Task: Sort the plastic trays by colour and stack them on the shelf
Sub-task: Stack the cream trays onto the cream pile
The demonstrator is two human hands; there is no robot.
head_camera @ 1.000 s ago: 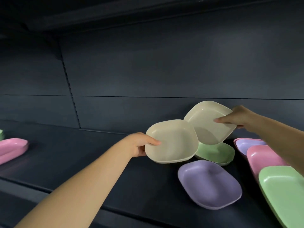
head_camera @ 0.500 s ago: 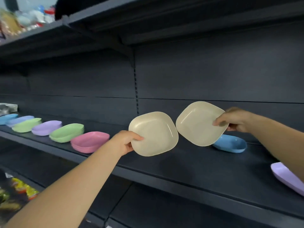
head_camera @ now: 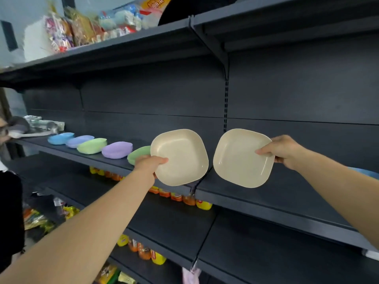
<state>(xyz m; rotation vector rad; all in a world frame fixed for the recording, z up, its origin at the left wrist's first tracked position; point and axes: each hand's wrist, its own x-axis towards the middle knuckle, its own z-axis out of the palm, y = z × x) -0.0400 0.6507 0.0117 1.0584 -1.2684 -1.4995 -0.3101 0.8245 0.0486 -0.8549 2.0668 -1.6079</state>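
Observation:
I hold two cream square trays in the air in front of the dark shelf [head_camera: 266, 197]. My left hand [head_camera: 150, 163] pinches the left cream tray [head_camera: 180, 157] at its lower left rim. My right hand [head_camera: 280, 149] pinches the right cream tray [head_camera: 240, 158] at its right rim. Both trays tilt with their hollows toward me, almost touching edge to edge. Along the shelf to the left lie a blue tray [head_camera: 60, 138], a lilac tray [head_camera: 80, 141], a green tray [head_camera: 91, 146], a purple tray [head_camera: 117, 150] and another green tray [head_camera: 139, 155], partly hidden by my left hand.
A blue tray edge [head_camera: 367, 172] shows behind my right forearm. The top shelf carries packaged goods [head_camera: 82, 27]. Lower shelves hold orange and yellow bottles [head_camera: 180, 196]. A person in black [head_camera: 10, 218] stands at the left edge. Boxes [head_camera: 44, 124] sit at the shelf's far left.
The view has swung left and upward along the shelf. Both hands carried the cream trays leftward, and the row of coloured trays at the left has come closer into sight.

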